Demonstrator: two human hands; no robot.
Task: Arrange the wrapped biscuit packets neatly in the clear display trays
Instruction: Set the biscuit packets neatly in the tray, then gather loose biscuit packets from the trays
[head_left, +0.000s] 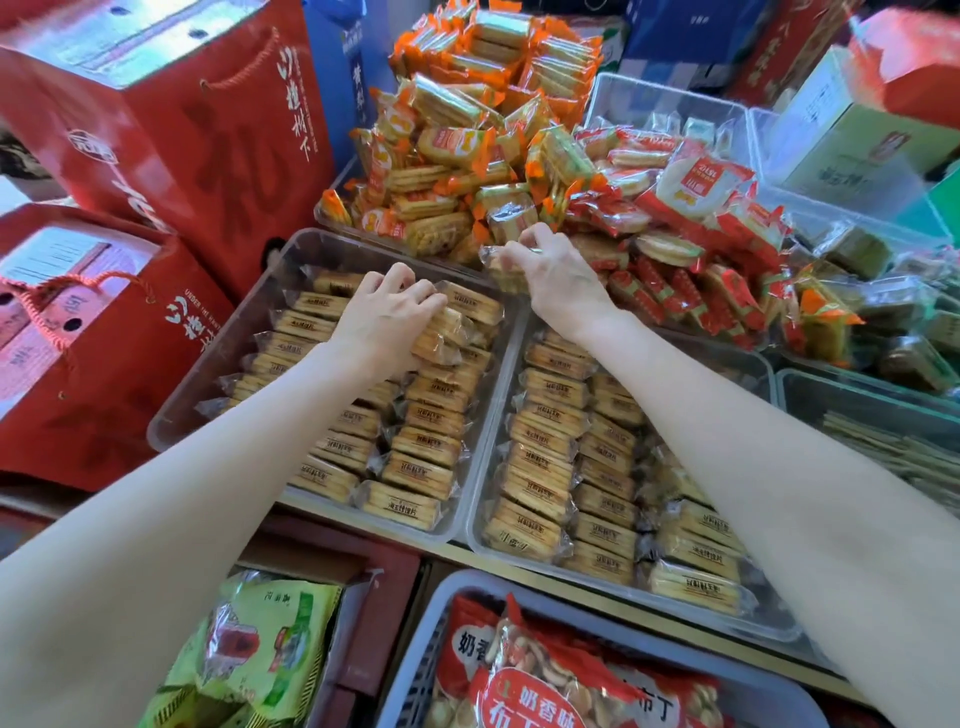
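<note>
Two hands working | left hand (387, 317) gripping packets (441, 332) at left tray (218, 358) far edge | right hand (550, 270) pinching one packet (501, 267) | seating rows flush advised.

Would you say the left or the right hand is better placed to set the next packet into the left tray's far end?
Probably the left hand: it already grips packets over the left tray, whereas the right hand holds one beyond its rim.

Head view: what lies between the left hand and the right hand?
In the head view, a clear-wrapped biscuit packet and the left tray's far corner lie between the left hand and the right hand.
</note>
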